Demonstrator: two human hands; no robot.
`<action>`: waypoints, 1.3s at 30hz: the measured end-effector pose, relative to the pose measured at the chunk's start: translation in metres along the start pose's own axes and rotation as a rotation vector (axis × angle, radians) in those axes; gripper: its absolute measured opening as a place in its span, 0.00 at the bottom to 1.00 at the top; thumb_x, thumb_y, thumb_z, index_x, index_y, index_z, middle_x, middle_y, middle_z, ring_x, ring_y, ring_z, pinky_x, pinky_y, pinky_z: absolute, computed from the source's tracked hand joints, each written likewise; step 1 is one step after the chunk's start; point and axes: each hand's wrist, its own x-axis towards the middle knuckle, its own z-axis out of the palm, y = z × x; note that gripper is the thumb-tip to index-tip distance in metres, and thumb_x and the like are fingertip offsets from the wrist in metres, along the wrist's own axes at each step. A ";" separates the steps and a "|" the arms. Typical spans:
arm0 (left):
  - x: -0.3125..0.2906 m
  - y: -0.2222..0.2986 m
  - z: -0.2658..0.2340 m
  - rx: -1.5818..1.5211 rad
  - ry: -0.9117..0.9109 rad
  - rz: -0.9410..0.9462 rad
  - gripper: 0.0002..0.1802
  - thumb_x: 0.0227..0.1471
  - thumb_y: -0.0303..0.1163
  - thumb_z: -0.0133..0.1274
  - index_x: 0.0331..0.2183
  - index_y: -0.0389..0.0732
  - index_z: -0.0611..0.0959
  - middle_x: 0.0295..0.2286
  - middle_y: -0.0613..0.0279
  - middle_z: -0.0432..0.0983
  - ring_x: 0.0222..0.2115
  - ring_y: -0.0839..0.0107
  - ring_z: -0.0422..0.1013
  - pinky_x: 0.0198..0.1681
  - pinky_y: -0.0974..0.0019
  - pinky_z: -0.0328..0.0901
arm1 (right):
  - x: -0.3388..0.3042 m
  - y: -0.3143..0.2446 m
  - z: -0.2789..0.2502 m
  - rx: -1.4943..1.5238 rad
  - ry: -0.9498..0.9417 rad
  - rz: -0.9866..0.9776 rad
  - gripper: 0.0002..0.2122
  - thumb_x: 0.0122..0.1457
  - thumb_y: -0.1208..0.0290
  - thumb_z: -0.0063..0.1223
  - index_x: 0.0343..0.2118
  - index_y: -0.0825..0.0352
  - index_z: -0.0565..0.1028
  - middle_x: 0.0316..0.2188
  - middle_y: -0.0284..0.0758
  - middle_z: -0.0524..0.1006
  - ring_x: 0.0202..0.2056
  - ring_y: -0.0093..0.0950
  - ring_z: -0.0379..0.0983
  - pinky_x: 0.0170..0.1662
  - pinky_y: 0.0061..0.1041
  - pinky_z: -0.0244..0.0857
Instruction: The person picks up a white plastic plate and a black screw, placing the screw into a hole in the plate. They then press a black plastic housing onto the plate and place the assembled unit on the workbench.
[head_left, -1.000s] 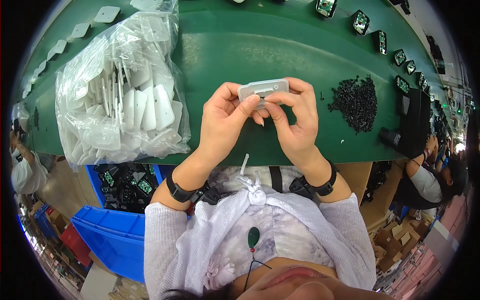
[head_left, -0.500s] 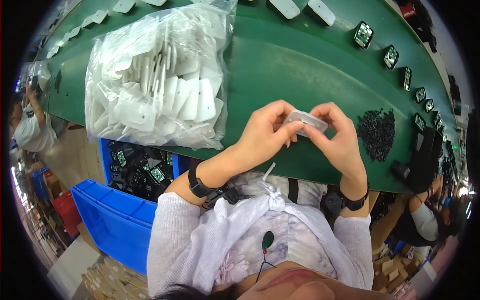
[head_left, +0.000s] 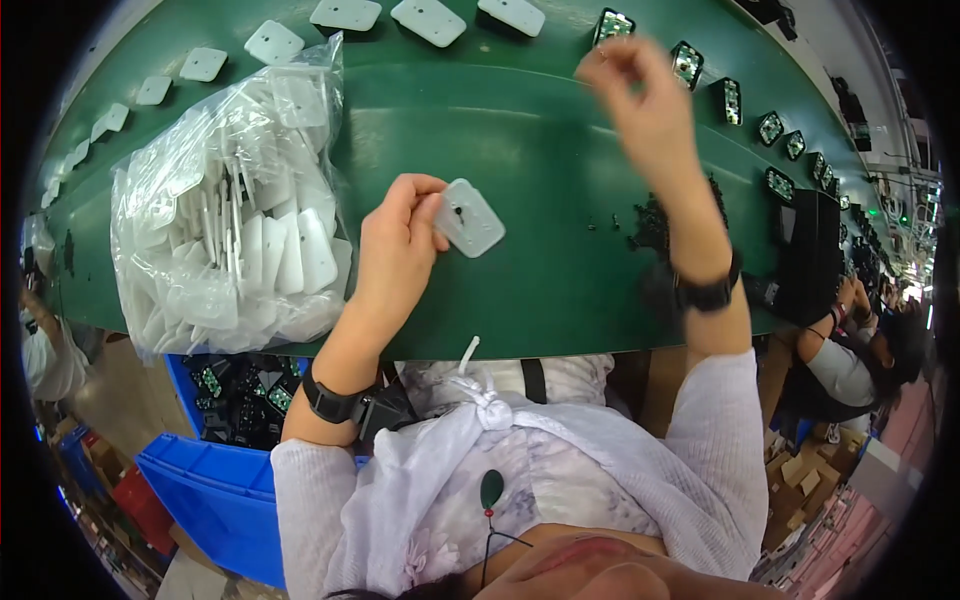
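Note:
My left hand (head_left: 400, 235) grips a white plastic cover plate (head_left: 476, 228) by its left edge, just above the green table. A small dark spot or part shows near the middle of the plate. My right hand (head_left: 645, 110) is raised toward the far side with fingers curled, and motion smears them. Just beyond its fingertips stands a black housing with a green circuit board (head_left: 613, 20), partly hidden by the hand. Whether those fingers touch or hold anything is unclear. Beneath my right forearm lies a pile of small black parts (head_left: 652, 222), partly covered by the arm.
At left lies a clear plastic bag (head_left: 326, 72) full of white plates. White-covered housings (head_left: 428, 20) line the far edge; open housings (head_left: 733, 102) continue rightward. A blue bin (head_left: 205, 490) of black parts sits below the table. A black box (head_left: 815, 240) and a co-worker (head_left: 845, 350) are at right.
My hands have parted: the left keeps the plate and moved left, while the right let go and reached up to the far housings. The whole view has shifted; a few black parts lie beside the pile.

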 end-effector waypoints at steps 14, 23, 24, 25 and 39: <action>-0.012 0.008 0.020 0.960 0.165 0.482 0.25 0.45 0.36 0.62 0.45 0.39 0.74 0.34 0.55 0.66 0.34 0.58 0.70 0.34 0.60 0.68 | 0.042 0.090 -0.023 0.207 -0.130 0.463 0.25 0.55 0.67 0.58 0.54 0.70 0.65 0.37 0.37 0.77 0.38 0.26 0.76 0.45 0.24 0.69; -0.018 -0.007 0.008 0.844 0.018 0.684 0.31 0.41 0.22 0.59 0.51 0.40 0.73 0.44 0.59 0.72 0.46 0.59 0.67 0.47 0.57 0.62 | -0.070 -0.005 -0.018 -0.114 -0.235 0.086 0.19 0.53 0.79 0.56 0.49 0.66 0.72 0.44 0.35 0.75 0.47 0.29 0.71 0.54 0.27 0.61; -0.016 -0.006 0.008 0.845 0.013 0.682 0.31 0.41 0.22 0.59 0.51 0.40 0.73 0.44 0.59 0.72 0.46 0.59 0.67 0.47 0.57 0.62 | -0.071 -0.006 -0.018 -0.112 -0.236 0.091 0.19 0.53 0.79 0.56 0.49 0.66 0.72 0.44 0.35 0.75 0.47 0.29 0.71 0.54 0.27 0.61; -0.014 -0.005 0.007 0.831 -0.008 0.695 0.32 0.41 0.21 0.59 0.51 0.40 0.73 0.44 0.58 0.73 0.46 0.59 0.67 0.47 0.56 0.61 | -0.072 -0.007 -0.018 -0.096 -0.227 0.083 0.18 0.53 0.78 0.56 0.49 0.66 0.73 0.45 0.36 0.75 0.47 0.31 0.71 0.54 0.28 0.62; -0.021 -0.013 -0.009 0.555 -0.004 0.614 0.26 0.46 0.13 0.43 0.49 0.38 0.77 0.50 0.56 0.73 0.52 0.57 0.69 0.52 0.60 0.62 | -0.079 -0.064 0.015 0.040 -0.485 -0.292 0.20 0.47 0.82 0.57 0.47 0.67 0.74 0.47 0.39 0.75 0.46 0.39 0.72 0.50 0.33 0.67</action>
